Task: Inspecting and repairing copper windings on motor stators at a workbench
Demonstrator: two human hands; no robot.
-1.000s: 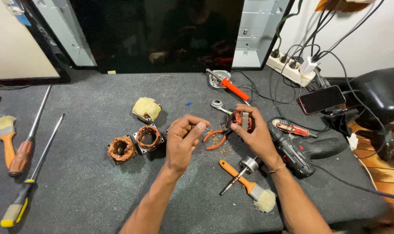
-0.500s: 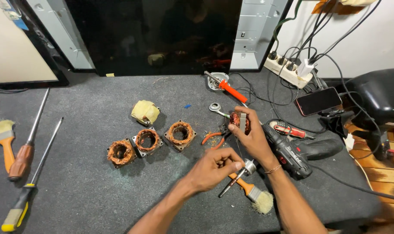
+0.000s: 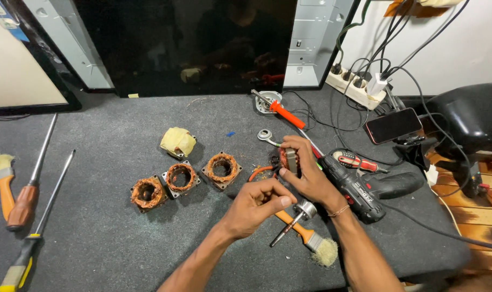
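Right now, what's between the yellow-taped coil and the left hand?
In the head view, a square rusty copper coil lies on the mat between the yellow-taped coil and the left hand.

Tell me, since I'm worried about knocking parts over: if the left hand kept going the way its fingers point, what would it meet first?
Probably the metal rotor shaft lying across the orange-handled brush: the left hand points right, toward it. Depth is unclear.

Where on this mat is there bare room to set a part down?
Bare mat lies between the screwdrivers and the three copper stators, and below the stators. It is crowded around the right hand, drill and cables.
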